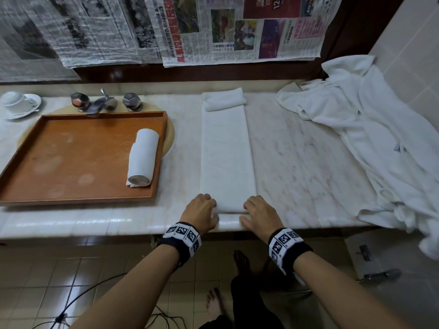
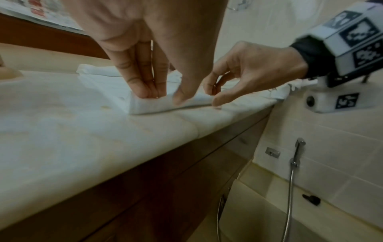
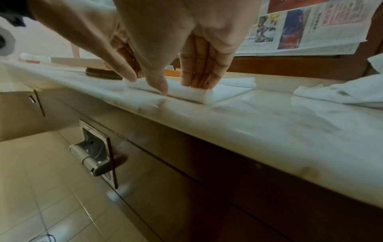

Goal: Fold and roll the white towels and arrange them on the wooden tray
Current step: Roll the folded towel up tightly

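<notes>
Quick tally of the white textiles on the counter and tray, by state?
Rolled towel on the wooden tray: 1
Folded strip towel, near end under both hands: 1
Small folded towel at the strip's far end: 1
Loose crumpled white cloth heap: 1
Total: 4

- We see a pale marble counter (image 1: 297, 148) carrying everything
- On its left, a wooden tray (image 1: 71, 160) sits partly over the basin
- A cup on a saucer (image 1: 19, 104) lies at the far left
- A long folded towel (image 1: 226, 150) lies mid-counter
- A crumpled white robe (image 1: 370, 129) covers the right end
</notes>
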{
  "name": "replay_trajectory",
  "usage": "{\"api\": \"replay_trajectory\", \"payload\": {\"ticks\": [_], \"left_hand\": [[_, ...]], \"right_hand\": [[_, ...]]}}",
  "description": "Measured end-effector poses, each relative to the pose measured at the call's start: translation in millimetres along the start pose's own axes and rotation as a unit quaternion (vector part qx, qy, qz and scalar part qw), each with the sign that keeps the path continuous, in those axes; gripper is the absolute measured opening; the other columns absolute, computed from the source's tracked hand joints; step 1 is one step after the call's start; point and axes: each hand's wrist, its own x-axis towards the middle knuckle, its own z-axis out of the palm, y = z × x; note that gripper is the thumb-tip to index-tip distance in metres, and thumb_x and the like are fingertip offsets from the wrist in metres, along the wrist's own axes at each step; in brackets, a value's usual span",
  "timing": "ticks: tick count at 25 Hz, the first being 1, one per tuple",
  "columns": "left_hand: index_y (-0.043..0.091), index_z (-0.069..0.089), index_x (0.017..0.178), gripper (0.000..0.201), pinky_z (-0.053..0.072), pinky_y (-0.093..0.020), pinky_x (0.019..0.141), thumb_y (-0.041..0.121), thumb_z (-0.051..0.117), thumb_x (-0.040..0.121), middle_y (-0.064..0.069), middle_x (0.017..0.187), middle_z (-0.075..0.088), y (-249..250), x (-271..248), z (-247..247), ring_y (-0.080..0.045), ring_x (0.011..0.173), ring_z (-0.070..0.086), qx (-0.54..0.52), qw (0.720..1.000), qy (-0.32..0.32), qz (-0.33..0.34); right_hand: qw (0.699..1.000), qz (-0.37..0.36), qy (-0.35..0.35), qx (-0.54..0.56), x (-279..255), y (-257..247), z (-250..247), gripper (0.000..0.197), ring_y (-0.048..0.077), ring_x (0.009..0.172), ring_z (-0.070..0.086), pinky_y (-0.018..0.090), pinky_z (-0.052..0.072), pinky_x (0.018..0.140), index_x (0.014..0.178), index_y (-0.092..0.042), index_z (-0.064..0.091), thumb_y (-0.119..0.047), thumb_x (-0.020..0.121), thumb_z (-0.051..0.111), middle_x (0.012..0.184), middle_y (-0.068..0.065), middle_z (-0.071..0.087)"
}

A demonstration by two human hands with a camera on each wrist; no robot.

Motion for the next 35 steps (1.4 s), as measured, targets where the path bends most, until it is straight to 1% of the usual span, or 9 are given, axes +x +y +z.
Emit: {"api": "replay_trajectory", "payload": {"ticks": [3, 8, 12, 16, 19, 22, 28, 31, 35], "left_hand": [[0.01, 0.062, 0.117, 0.033, 0.044, -0.03, 0.09, 0.03, 0.06, 0.091, -0.004, 0.115, 0.058, -2.4, 5.0, 1.2, -0.022, 0.111, 0.049, 0.016, 1.0, -0.012, 0.01], [0.016, 0.059, 0.115, 0.028, 0.033, -0.036, 0.091, 0.031, 0.043, 0.097, -0.001, 0.114, 0.058, -2.8, 8.1, -4.8, -0.022, 0.109, 0.05, 0.135, 0.99, -0.008, 0.035], [0.017, 0.054, 0.12, 0.026, 0.031, -0.038, 0.09, 0.023, 0.039, 0.1, -0.001, 0.117, 0.058, -10.8, 8.3, -6.2, -0.023, 0.107, 0.051, 0.144, 0.988, -0.029, 0.054], [0.017, 0.048, 0.122, 0.023, 0.034, -0.034, 0.089, 0.017, 0.045, 0.099, -0.001, 0.113, 0.064, -17.2, 10.7, -11.5, -0.022, 0.101, 0.056, 0.031, 0.995, -0.069, 0.071], [0.018, 0.054, 0.116, 0.018, 0.038, -0.033, 0.089, 0.02, 0.05, 0.098, 0.0, 0.111, 0.066, -15.9, 14.8, -11.6, -0.021, 0.099, 0.059, 0.009, 0.997, -0.061, 0.044], [0.02, 0.061, 0.111, 0.017, 0.039, -0.034, 0.088, 0.023, 0.053, 0.097, 0.001, 0.109, 0.064, -11.0, 18.5, -11.2, -0.021, 0.102, 0.058, 0.01, 0.999, -0.03, 0.002], [0.005, 0.065, 0.092, 0.011, 0.044, -0.033, 0.069, -0.001, 0.056, 0.087, -0.009, 0.094, 0.059, 6.9, 5.7, 9.5, -0.03, 0.085, 0.057, -0.046, 0.996, 0.071, -0.019], [0.003, 0.065, 0.092, 0.012, 0.05, -0.037, 0.069, 0.011, 0.064, 0.082, -0.01, 0.095, 0.059, 8.9, -2.3, 16.3, -0.026, 0.088, 0.055, -0.055, 0.995, 0.086, -0.004], [0.004, 0.064, 0.092, 0.017, 0.05, -0.036, 0.074, 0.016, 0.068, 0.082, -0.01, 0.098, 0.059, 8.6, 5.2, 9.6, -0.027, 0.095, 0.054, -0.005, 0.998, 0.059, 0.016]], "right_hand": [[0.999, -0.028, 0.006, -0.033, 5.3, 6.3, 0.6, 0.037, 0.017, 0.063, 0.057, 0.023, 0.048, 0.048, 0.068, -0.015, 0.061, -0.004, 0.047, 0.089, 0.07, -0.001, 0.058], [0.998, -0.025, 0.003, -0.063, 13.8, 14.7, -2.4, 0.037, 0.018, 0.059, 0.059, 0.03, 0.046, 0.051, 0.072, -0.017, 0.066, 0.0, 0.047, 0.087, 0.068, -0.003, 0.062], [0.998, 0.011, -0.064, -0.025, 16.3, 22.6, -12.8, 0.027, 0.022, 0.101, 0.06, 0.038, 0.036, 0.083, 0.112, -0.016, 0.064, -0.005, 0.088, 0.06, 0.107, -0.001, 0.065], [0.991, 0.056, -0.079, 0.091, 12.8, 29.2, -19.9, 0.018, 0.018, 0.099, 0.06, 0.038, 0.037, 0.095, 0.107, -0.019, 0.063, -0.01, 0.093, 0.057, 0.105, -0.004, 0.068], [0.989, 0.072, -0.056, 0.12, 16.2, 28.7, -22.9, 0.009, 0.019, 0.092, 0.06, 0.041, 0.044, 0.092, 0.096, -0.016, 0.068, -0.012, 0.089, 0.063, 0.097, -0.002, 0.067], [0.993, 0.093, -0.055, 0.037, 23.1, 22.3, -21.9, 0.015, 0.018, 0.099, 0.057, 0.036, 0.04, 0.089, 0.098, -0.017, 0.072, -0.016, 0.093, 0.057, 0.104, -0.003, 0.063], [0.998, 0.022, 0.043, 0.032, 8.2, -1.0, -0.1, 0.011, 0.025, 0.079, 0.058, 0.029, 0.042, 0.058, 0.081, -0.007, 0.062, 0.002, 0.075, 0.064, 0.085, 0.006, 0.058], [0.998, -0.013, 0.051, 0.015, 0.7, -2.4, 3.0, 0.026, 0.021, 0.077, 0.058, 0.026, 0.048, 0.057, 0.08, -0.011, 0.062, -0.008, 0.06, 0.078, 0.082, 0.003, 0.059], [0.998, -0.04, 0.038, -0.034, 12.5, 4.6, 5.0, 0.035, 0.022, 0.072, 0.058, 0.028, 0.051, 0.058, 0.078, -0.012, 0.062, 0.003, 0.053, 0.081, 0.079, 0.003, 0.06]]}}
